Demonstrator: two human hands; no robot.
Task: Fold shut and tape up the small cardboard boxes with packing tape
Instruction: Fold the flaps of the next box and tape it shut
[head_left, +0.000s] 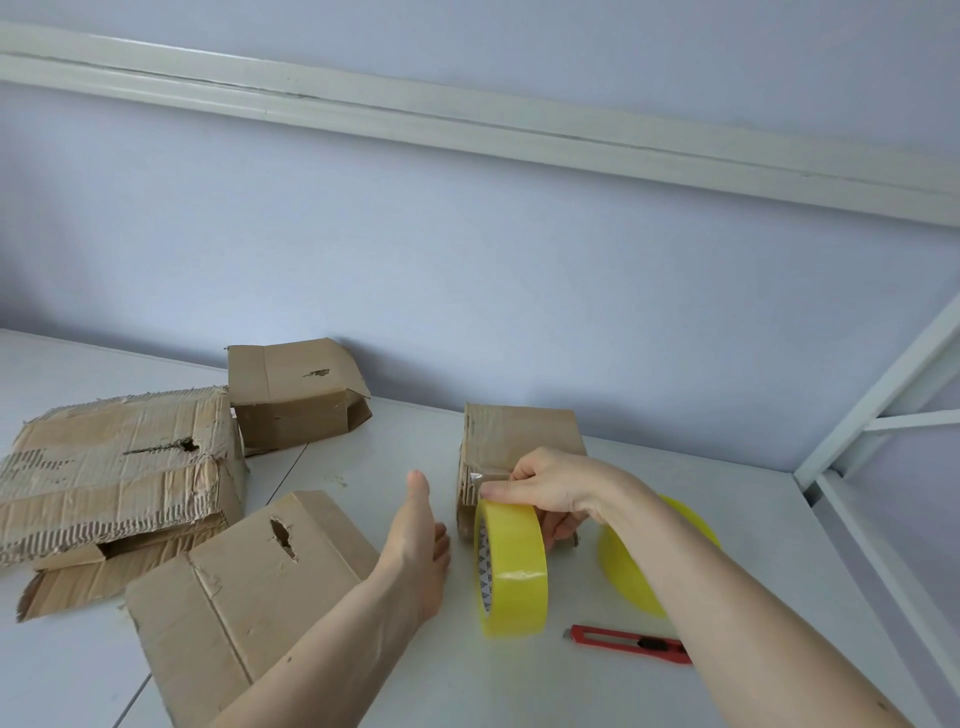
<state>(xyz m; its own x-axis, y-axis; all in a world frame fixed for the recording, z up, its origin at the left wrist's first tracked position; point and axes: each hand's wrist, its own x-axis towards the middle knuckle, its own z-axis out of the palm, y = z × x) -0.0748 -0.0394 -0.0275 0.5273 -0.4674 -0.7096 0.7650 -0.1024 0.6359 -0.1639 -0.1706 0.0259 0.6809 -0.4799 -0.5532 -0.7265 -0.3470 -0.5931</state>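
A small cardboard box (524, 434) stands on the white table (395, 447) against the wall. My right hand (550, 488) grips a yellow roll of packing tape (511, 569) upright in front of the box, thumb and fingers pinching the tape end against the box's near left corner. My left hand (418, 540) hovers flat and open just left of the roll, touching nothing. A second yellow tape roll (628, 566) lies behind my right forearm, partly hidden.
A red box cutter (623, 643) lies at the front right. Three other cardboard boxes sit to the left: a torn large one (114, 467), one at the back (296, 395), one near my left forearm (244, 587). A white metal frame (878, 395) stands on the right.
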